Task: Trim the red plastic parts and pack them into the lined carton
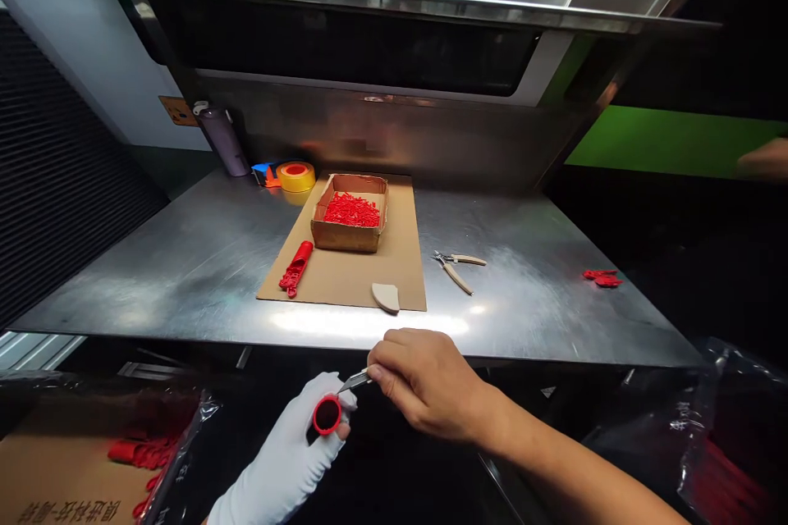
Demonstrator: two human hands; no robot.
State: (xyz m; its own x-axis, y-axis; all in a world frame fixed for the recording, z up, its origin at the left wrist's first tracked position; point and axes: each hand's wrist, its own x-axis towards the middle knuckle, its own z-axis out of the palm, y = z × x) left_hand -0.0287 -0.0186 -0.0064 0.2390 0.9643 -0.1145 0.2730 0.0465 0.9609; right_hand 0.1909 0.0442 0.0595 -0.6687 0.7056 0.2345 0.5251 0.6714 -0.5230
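My left hand (pixel 301 435), in a white glove, is closed around a red plastic tube (pixel 327 415), its round open end facing me. In my bare right hand (pixel 424 385) is a craft knife (pixel 355 380), whose blade points left and meets or nearly meets the tube's rim. Both hands are in front of the table's near edge. On the cardboard sheet (pixel 345 279) lie another red plastic part (pixel 296 269) and a cream quarter-round piece (pixel 386 297).
A cardboard box (pixel 345 239) holds many small red pieces. Nippers (pixel 459 269) and red scraps (pixel 602 278) lie on the metal table (pixel 517 303). Yellow tape (pixel 296 176) and a purple bottle (pixel 222 139) stand behind. Lined cartons with red parts (pixel 144 453) flank me. Someone's hand (pixel 767 160) shows far right.
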